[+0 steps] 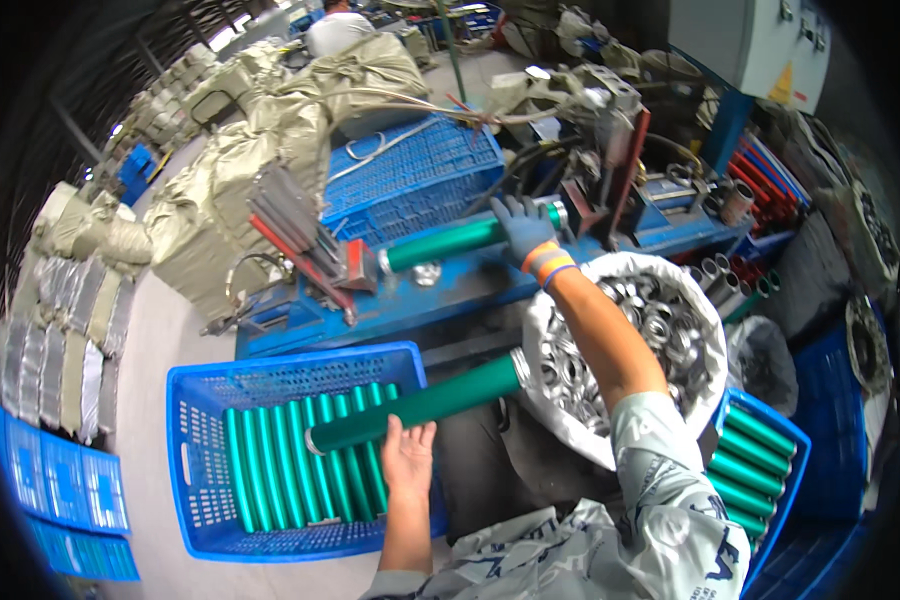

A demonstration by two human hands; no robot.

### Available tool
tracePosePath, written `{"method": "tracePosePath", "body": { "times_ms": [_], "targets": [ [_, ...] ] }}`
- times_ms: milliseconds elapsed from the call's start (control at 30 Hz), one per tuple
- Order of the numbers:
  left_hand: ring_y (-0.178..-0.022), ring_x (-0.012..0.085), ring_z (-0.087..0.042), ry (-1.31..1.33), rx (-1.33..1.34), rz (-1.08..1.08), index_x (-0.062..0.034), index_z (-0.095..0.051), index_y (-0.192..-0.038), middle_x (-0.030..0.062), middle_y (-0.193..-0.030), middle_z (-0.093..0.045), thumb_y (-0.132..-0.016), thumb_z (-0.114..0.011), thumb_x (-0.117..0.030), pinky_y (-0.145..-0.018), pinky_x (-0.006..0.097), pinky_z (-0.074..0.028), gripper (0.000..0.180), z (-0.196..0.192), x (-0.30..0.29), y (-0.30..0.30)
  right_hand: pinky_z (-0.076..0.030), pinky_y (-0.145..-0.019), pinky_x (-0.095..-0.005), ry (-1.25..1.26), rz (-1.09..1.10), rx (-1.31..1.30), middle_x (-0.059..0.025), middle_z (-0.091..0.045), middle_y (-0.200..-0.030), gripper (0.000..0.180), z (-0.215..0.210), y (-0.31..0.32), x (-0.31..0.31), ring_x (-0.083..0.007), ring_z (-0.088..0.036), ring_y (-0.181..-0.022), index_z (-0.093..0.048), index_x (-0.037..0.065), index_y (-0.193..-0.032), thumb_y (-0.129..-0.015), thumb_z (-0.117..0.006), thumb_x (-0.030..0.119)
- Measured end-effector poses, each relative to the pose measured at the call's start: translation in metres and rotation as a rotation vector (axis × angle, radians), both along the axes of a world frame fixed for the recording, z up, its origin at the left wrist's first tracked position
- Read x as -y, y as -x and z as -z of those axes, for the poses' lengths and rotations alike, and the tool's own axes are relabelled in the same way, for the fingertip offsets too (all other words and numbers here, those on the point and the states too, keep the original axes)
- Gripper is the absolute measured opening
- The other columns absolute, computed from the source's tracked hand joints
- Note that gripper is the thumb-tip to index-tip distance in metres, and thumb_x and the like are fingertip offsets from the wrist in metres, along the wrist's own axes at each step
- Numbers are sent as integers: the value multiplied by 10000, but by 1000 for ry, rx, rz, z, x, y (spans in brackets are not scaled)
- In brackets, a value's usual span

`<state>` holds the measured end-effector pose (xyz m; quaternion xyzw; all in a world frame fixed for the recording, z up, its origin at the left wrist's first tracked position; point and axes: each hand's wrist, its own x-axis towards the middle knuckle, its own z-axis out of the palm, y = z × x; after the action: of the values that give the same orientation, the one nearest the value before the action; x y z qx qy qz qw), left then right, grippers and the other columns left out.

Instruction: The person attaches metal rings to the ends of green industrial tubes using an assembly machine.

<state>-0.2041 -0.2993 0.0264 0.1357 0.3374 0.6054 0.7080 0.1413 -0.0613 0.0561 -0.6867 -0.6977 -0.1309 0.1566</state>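
My left hand (408, 458), bare, is at the underside of a green metal tube (435, 393) and holds it up. That tube slants over the blue crate, silver rings at both its ends; its right end reaches the rim of a white sack. My right hand (526, 232), in a grey glove with an orange cuff, is closed round the right part of a second green tube (450, 242). This one lies across the blue bench machine (420, 305), between its left clamp (355, 265) and right clamp (582, 210).
Green tubes (300, 465) lie side by side in a blue crate (192, 385). Silver rings (660, 320) fill the white sack (705, 400). More tubes (750, 460) lie in a crate at right. Stacked blue crates (410, 180), beige sacks (210, 200) and a grey cabinet (740, 45) stand beyond.
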Motion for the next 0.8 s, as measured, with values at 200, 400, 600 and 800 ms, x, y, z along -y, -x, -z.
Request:
{"method": "tracePosePath", "body": {
  "times_ms": [200, 400, 600, 800],
  "targets": [
    [-1164, 249, -587, 7, -59, 3, -65, -580, -1198, 92, -1216, -617, -966, -642, -272, -964, 435, -492, 317, 25, -13, -8, -395, -971, -538, -159, -134, 52, -108, -586, -1250, 660, -24, -3, 22, -312, -533, -1195, -500, 118, -1334, -729, -741, 225],
    [-1308, 365, -479, 78, -64, 167, -35, -462, -1340, 124, -1337, -541, -934, -687, -198, -1093, 583, -370, 492, 31, -57, -76, -417, -1039, -415, -238, -274, -841, -172, -565, -1276, 611, -100, -42, 185, -311, -529, -1229, -461, 1, -1384, -830, -672, 150],
    [-1229, 296, -535, -250, -58, 125, -19, -482, -1331, 124, -1305, -557, -909, -727, -243, -1051, 523, -431, 537, 2, -222, -182, -388, -1064, -343, -497, -94, -1564, -111, -502, -1375, 819, -98, -58, 324, -211, -508, -1232, -270, -27, -1513, -789, -631, 103],
    [-1209, 335, -559, 100, -132, 94, -14, -506, -1296, 175, -1263, -574, -854, -787, -272, -992, 478, -495, 583, 26, -304, -204, -529, -838, -325, -571, 83, -1710, -126, -595, -1195, 751, -55, -48, 431, -194, -616, -994, -372, 6, -1442, -792, -698, 193]
  ]
}}
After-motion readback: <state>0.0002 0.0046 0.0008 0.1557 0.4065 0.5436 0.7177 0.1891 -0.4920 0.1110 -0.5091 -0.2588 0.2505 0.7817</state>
